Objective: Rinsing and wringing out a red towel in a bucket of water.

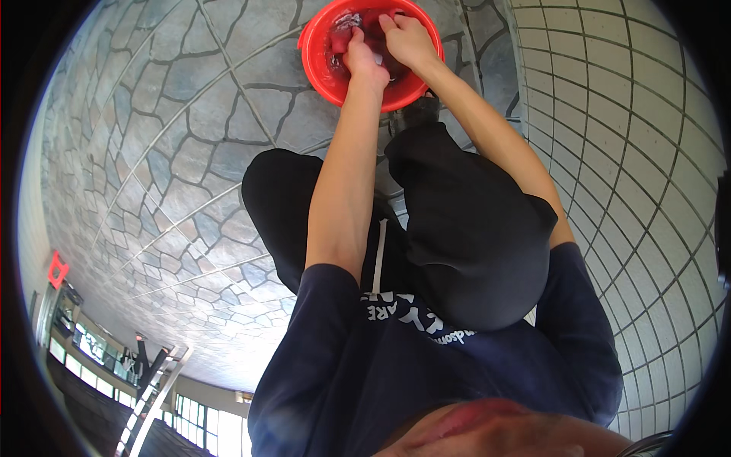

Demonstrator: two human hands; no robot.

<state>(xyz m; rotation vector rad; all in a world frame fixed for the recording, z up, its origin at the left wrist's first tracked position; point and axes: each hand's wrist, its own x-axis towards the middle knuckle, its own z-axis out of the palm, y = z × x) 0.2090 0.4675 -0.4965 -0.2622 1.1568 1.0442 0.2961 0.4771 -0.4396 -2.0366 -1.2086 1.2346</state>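
A red plastic bucket stands on the floor at the top of the view. It holds water, and a wet dark red cloth lies partly in it. My left hand reaches inside the bucket, its thumb pressed over the cloth. Beside it, my right hand is curled over the far right part of the bucket, gripping dark wet cloth there. Its fingertips and most of the cloth are hidden. A small pale patch shows beside my left hand; I cannot tell what it is.
The floor has a stone pattern. A tiled wall rises close on my right. My bent knees in black trousers are just behind the bucket. Far off at lower left are a metal ladder, a red object and windows.
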